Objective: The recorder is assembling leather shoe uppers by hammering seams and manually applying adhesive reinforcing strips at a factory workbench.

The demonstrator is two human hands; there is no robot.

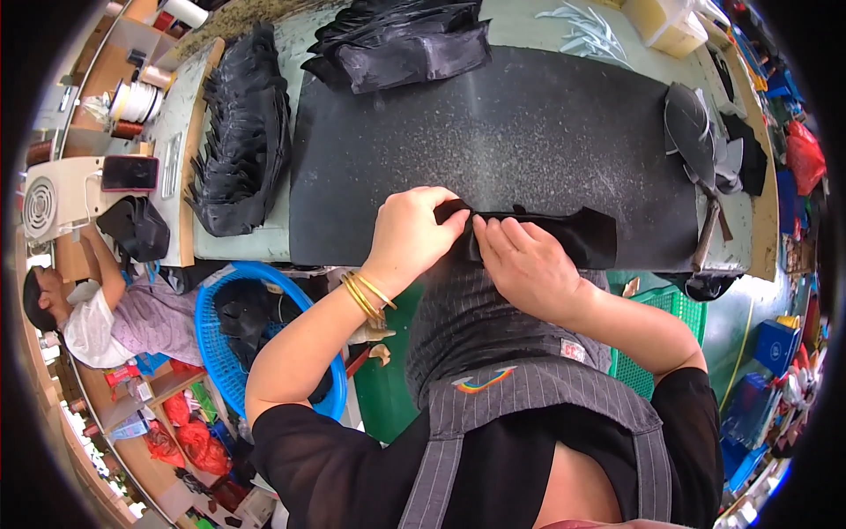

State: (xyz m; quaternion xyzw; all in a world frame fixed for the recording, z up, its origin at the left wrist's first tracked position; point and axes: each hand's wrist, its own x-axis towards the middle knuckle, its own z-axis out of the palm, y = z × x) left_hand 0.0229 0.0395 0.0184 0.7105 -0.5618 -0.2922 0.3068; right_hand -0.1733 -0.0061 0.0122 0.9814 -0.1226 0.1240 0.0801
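Observation:
A black piece of leather-like material (pixel 586 234) lies at the front edge of a dark work mat (pixel 397 150). My left hand (pixel 412 231) pinches its left end between thumb and fingers. Beside it, my right hand (pixel 529 264) presses on the same piece, thumb and fingertips together close to the left thumb. The piece stretches out to the right past my right hand, with a fold along its upper edge. Part of it is hidden beneath my fingers.
A long row of stacked black pieces (pixel 240 132) stands left of the mat, and another black stack (pixel 405 53) at the back. Grey-black scraps (pixel 692 132) lie at right, white strips (pixel 586 33) behind. A blue basket (pixel 207 335) stands lower left; a co-worker (pixel 115 309) sits beyond.

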